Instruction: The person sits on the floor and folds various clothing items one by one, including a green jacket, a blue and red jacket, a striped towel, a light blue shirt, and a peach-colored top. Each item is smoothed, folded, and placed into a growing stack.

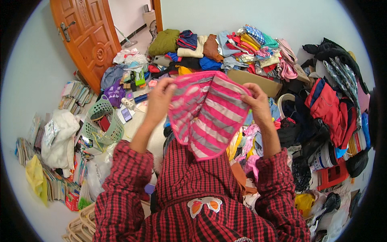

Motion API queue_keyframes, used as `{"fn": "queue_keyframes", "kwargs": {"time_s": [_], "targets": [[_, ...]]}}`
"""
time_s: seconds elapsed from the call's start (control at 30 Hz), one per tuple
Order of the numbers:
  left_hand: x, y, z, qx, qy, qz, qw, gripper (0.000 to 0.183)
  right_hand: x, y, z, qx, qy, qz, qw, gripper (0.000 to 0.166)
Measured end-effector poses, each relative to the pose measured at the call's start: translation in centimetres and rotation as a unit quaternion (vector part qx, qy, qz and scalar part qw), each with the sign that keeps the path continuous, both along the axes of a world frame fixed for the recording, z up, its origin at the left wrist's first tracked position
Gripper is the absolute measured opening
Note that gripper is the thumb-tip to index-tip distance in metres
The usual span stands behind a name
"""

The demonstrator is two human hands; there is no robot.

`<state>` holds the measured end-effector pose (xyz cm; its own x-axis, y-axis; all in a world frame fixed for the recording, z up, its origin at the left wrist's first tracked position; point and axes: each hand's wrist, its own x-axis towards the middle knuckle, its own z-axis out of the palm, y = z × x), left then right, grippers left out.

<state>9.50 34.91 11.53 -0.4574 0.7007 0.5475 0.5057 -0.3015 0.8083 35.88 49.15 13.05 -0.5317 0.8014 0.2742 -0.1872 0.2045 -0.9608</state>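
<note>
A striped cloth item [217, 112] in pink, grey and white, with pink edging, hangs between my two hands above my lap. My left hand [160, 96] grips its upper left edge, thumb and fingers pinched together. At the upper right corner my right hand [257, 101] pinches the edge in the same way. The cloth is creased down the middle, and its lower tip droops in front of my checked trousers [196, 175]. What garment or cover it is, I cannot tell. Loose clothes [251, 142] lie in a heap below my right forearm.
Folded clothes [193, 47] are stacked along the far wall beside a cardboard box [255, 81]. To the left stand a green plastic basket [102, 121] and rows of books [56, 184]. A red jacket [328, 112] and a red plastic stool [334, 174] are at right. The wooden door [87, 39] is open.
</note>
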Motion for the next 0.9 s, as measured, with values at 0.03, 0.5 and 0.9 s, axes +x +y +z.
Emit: {"fn": "queue_keyframes", "kwargs": {"time_s": [0.03, 0.5, 0.9], "targets": [[-3.1, 0.2, -0.7, 0.044, 0.058, 0.017, 0.997, 0.015, 0.8, 0.0, 1.1, -0.004, 0.013, 0.009, 1.0, 0.029], [-3.7, 0.4, 2.0, 0.036, -0.253, -0.317, 0.913, 0.013, 0.6, -7.7, 7.6, 0.563, -0.223, 0.159, 0.78, 0.024], [0.1, 6.0, -0.5, 0.03, -0.298, -0.282, 0.911, 0.01, -2.6, -13.4, 4.3, 0.247, -0.06, 0.496, 0.83, 0.017]]}}
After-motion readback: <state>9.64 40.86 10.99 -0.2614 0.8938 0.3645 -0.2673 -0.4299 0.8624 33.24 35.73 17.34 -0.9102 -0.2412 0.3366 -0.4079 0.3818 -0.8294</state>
